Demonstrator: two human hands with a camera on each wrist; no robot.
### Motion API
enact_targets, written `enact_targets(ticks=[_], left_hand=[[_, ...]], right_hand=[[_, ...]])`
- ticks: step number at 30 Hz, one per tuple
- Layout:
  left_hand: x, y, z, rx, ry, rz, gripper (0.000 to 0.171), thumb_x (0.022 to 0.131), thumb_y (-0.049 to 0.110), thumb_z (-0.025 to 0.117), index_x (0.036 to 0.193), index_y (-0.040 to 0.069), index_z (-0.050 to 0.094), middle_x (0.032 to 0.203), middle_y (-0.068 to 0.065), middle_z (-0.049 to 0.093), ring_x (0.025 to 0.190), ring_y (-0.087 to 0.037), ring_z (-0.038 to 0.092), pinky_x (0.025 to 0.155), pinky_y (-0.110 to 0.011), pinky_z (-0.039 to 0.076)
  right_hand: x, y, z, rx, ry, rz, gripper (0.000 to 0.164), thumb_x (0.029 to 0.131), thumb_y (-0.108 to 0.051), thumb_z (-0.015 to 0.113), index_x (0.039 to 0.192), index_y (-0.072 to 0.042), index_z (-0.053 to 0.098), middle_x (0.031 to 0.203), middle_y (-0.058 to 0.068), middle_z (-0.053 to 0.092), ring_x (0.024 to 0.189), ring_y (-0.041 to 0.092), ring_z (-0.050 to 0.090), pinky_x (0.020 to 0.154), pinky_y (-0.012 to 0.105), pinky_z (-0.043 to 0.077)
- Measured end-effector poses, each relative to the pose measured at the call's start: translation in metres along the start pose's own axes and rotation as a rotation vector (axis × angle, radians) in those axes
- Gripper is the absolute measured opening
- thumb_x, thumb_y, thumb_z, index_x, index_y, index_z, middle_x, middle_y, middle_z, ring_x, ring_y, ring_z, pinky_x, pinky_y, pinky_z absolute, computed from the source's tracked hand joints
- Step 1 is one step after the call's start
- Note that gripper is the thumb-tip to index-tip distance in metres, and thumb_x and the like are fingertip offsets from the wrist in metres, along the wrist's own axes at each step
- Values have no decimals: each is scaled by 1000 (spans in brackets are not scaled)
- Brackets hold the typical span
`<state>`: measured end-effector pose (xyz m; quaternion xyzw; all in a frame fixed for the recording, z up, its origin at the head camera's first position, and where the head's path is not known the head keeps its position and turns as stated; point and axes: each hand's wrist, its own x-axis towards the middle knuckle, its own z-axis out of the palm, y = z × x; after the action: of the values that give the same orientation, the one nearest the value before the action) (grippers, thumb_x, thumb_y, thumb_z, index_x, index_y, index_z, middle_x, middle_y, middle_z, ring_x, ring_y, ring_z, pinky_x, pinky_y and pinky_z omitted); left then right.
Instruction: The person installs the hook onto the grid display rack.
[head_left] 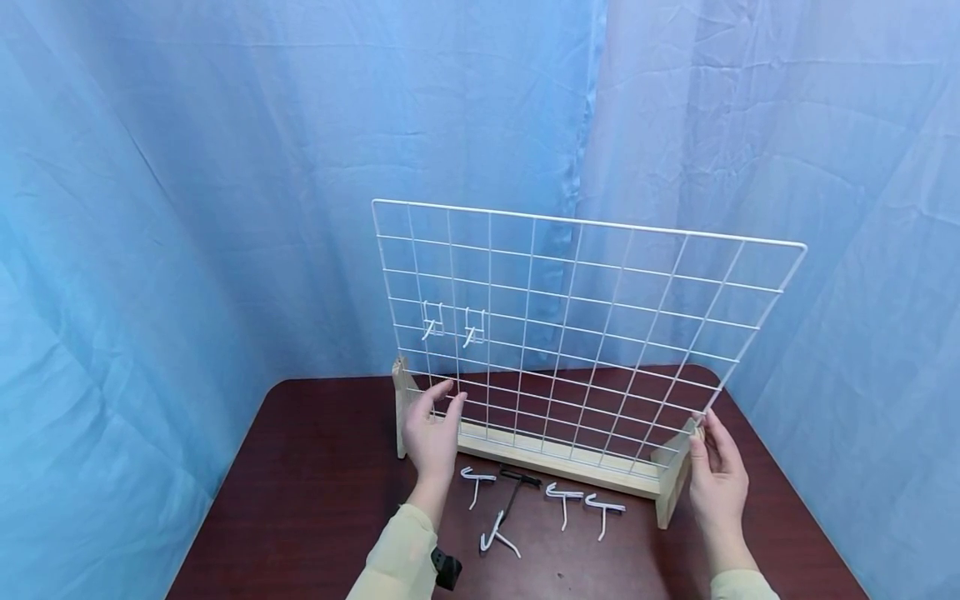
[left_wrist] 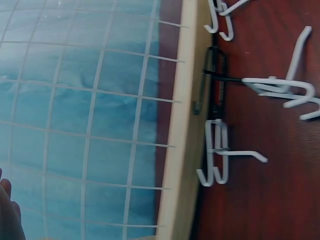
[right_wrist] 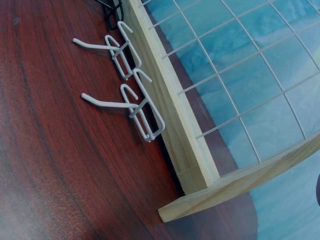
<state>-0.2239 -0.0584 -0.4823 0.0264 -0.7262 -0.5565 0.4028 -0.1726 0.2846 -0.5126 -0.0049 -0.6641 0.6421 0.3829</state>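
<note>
A white wire grid panel point(head_left: 573, 293) stands upright in a wooden stand point(head_left: 555, 454). Two white hooks point(head_left: 471, 327) hang on the grid's left part. My left hand point(head_left: 431, 433) is in front of the grid's lower left, thumb and fingers apart with nothing between them; its fingertips point(left_wrist: 10, 215) show at the left wrist view's edge. At the right end, my right hand point(head_left: 717, 471) grips the top of the stand's side piece point(head_left: 675, 471), beside the grid's edge. In front of the stand lie several white hooks point(right_wrist: 142, 107) and one black hook point(head_left: 517, 479).
The dark red-brown tabletop point(head_left: 315, 483) carries everything. Blue curtains point(head_left: 300, 167) hang close behind and at both sides. The loose hooks lie close to the stand's front rail point(left_wrist: 180, 125), between my two forearms. A black device point(head_left: 447, 568) is strapped to my left wrist.
</note>
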Motion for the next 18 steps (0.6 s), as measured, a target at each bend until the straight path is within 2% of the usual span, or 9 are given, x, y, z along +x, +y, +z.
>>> enact_targets(ticks=[5, 7, 18], left_hand=[[-15, -10, -3, 4, -16, -97, 22, 80, 10, 82, 102, 9, 77, 96, -3, 75, 95, -23, 68, 86, -46, 51], [-20, -15, -4, 16, -20, -112, 22, 80, 11, 82, 101, 9, 77, 97, -2, 75, 95, -23, 68, 86, -46, 51], [-44, -39, -14, 103, -16, -108, 22, 78, 10, 83, 100, 8, 77, 96, -2, 75, 94, -24, 67, 83, -38, 51]], right_hand=[[0, 0, 0, -20, 2, 4, 46, 94, 16, 51, 138, 5, 52, 121, -14, 64, 114, 0, 58, 94, 11, 43], [0, -1, 0, -35, 2, 8, 46, 94, 16, 51, 138, 4, 52, 121, -14, 64, 114, 0, 58, 94, 10, 43], [-1, -2, 0, -10, 1, 10, 46, 94, 17, 51, 138, 5, 52, 122, -12, 64, 114, 1, 58, 94, 11, 43]])
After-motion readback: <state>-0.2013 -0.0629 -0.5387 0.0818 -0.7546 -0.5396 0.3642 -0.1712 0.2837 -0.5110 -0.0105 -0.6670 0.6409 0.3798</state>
